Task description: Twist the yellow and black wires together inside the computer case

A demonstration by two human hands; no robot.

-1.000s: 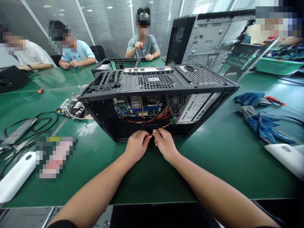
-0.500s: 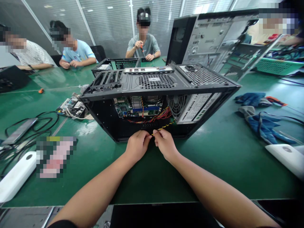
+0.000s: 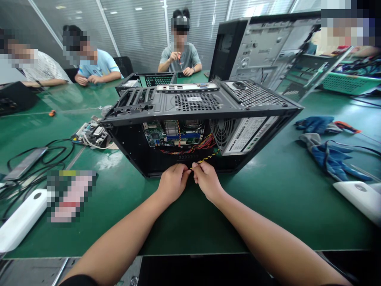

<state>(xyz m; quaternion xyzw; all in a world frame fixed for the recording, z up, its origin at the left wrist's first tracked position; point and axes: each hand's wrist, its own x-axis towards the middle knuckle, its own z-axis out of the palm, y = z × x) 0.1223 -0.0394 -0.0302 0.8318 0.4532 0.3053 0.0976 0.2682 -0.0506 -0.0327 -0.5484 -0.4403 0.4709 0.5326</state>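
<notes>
A black computer case (image 3: 190, 113) lies in front of me with its side open, its perforated back panel facing up. Inside are a motherboard (image 3: 172, 133), a power supply (image 3: 247, 135) with a fan, and a bundle of red and yellow wires (image 3: 198, 147). A twisted black-and-yellow cable (image 3: 210, 157) runs from near the power supply to my fingers at the case's near edge. My left hand (image 3: 173, 179) pinches its end, and my right hand (image 3: 206, 179) pinches it just beside. The fingertips almost meet and hide the cable's tip.
Left on the green table (image 3: 119, 222) are a circuit board (image 3: 92, 133), black cables, a phone (image 3: 25, 163) and a white device (image 3: 25, 218). Blue gloves (image 3: 326, 157) and another white device (image 3: 358, 198) lie right. Another open case (image 3: 256, 47) stands behind; several people sit around the table.
My hands stay at the same spot on the cable. The view shifts very slightly; across the table, a person's hand with a screwdriver moves a little.
</notes>
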